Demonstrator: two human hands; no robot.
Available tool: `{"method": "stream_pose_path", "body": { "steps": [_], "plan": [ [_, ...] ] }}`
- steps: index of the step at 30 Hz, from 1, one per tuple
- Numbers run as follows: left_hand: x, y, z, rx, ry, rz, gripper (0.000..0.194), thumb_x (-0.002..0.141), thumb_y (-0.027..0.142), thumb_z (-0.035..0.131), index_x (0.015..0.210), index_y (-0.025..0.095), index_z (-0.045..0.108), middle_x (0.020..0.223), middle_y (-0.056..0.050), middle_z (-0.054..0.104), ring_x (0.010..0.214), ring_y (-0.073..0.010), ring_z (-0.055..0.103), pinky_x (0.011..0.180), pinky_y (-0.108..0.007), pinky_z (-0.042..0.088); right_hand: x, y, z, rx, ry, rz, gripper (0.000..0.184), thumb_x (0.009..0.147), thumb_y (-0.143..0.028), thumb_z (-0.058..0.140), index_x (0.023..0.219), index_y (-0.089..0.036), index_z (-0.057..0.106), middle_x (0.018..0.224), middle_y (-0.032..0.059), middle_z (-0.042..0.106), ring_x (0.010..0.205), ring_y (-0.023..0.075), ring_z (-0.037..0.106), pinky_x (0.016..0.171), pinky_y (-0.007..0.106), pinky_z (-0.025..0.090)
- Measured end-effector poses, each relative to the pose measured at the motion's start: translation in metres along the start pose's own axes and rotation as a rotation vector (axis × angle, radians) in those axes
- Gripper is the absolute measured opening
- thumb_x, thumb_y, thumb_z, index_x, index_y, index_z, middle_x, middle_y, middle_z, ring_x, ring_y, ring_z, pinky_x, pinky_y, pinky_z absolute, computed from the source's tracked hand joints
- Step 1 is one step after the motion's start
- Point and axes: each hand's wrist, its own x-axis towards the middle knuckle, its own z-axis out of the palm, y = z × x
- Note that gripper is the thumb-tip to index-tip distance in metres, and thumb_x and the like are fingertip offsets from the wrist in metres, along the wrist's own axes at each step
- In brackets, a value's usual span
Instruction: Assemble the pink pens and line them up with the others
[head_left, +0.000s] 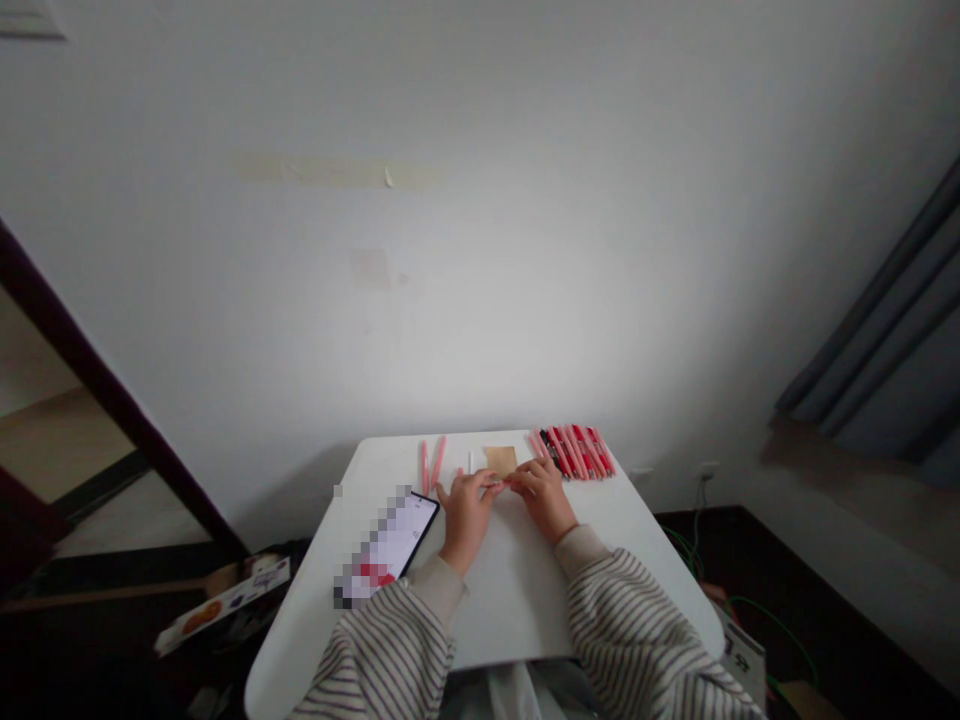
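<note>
Over the white counter (pixel 517 610), the left hand (pixel 469 508) and the right hand (pixel 541 497) are bending their fingers inward, the fingertips meeting with little gap; I cannot tell whether they are holding anything. From that meeting point, a brown square (pixel 501 458) is lying at 12 o'clock, just beside the fingertips. A white stick (pixel 471 462) is lying at 11 o'clock, and two pink pens (pixel 424 468) are lying near each other at 10. At 2 o'clock, a row of pink, red and black pens (pixel 574 452) is lying tightly packed. A phone (pixel 409 535) is resting at 8 o'clock, and striped sleeves (pixel 397 640) are covering both forearms.
</note>
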Motion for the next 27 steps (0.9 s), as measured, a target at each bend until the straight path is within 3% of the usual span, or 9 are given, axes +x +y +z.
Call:
{"method": "stream_pose_path", "body": {
  "steps": [8, 12, 20, 27],
  "plan": [
    [0.002, -0.004, 0.000, 0.079, 0.092, 0.021, 0.023, 0.080, 0.030, 0.060, 0.102, 0.029, 0.067, 0.094, -0.003, 0.072, 0.112, -0.0240, 0.056, 0.107, -0.053, 0.024, 0.001, 0.005, 0.001, 0.073, 0.028, 0.053, 0.017, 0.088, -0.025, 0.058, 0.097, -0.029, 0.071, 0.088, 0.0037, 0.067, 0.094, 0.0209, 0.050, 0.085, 0.036, 0.041],
    [0.001, -0.006, -0.001, 0.180, 0.112, 0.018, 0.023, 0.079, 0.029, 0.061, 0.101, 0.029, 0.067, 0.099, -0.003, 0.070, 0.105, -0.0222, 0.056, 0.104, -0.049, 0.027, 0.001, 0.009, 0.003, 0.149, 0.100, 0.102, 0.018, 0.090, -0.031, 0.054, 0.098, -0.026, 0.069, 0.090, 0.0048, 0.068, 0.094, 0.0211, 0.051, 0.085, 0.036, 0.042],
    [-0.001, -0.007, -0.005, 0.400, 0.128, -0.052, 0.025, 0.080, 0.037, 0.060, 0.102, 0.029, 0.066, 0.113, -0.006, 0.062, 0.116, -0.0285, 0.044, 0.105, -0.061, 0.020, 0.000, 0.011, 0.005, 0.225, 0.193, 0.227, 0.028, 0.090, -0.043, 0.051, 0.099, -0.021, 0.066, 0.093, 0.0088, 0.063, 0.094, 0.0210, 0.054, 0.087, 0.037, 0.045],
    [-0.001, -0.009, -0.006, 0.453, 0.120, -0.082, 0.024, 0.079, 0.036, 0.059, 0.100, 0.027, 0.067, 0.114, -0.008, 0.059, 0.116, -0.0301, 0.042, 0.104, -0.063, 0.020, 0.000, 0.007, 0.000, 0.143, 0.177, 0.186, 0.026, 0.090, -0.040, 0.051, 0.102, -0.023, 0.066, 0.092, 0.0073, 0.066, 0.095, 0.0218, 0.052, 0.086, 0.037, 0.042]
  ]
}}
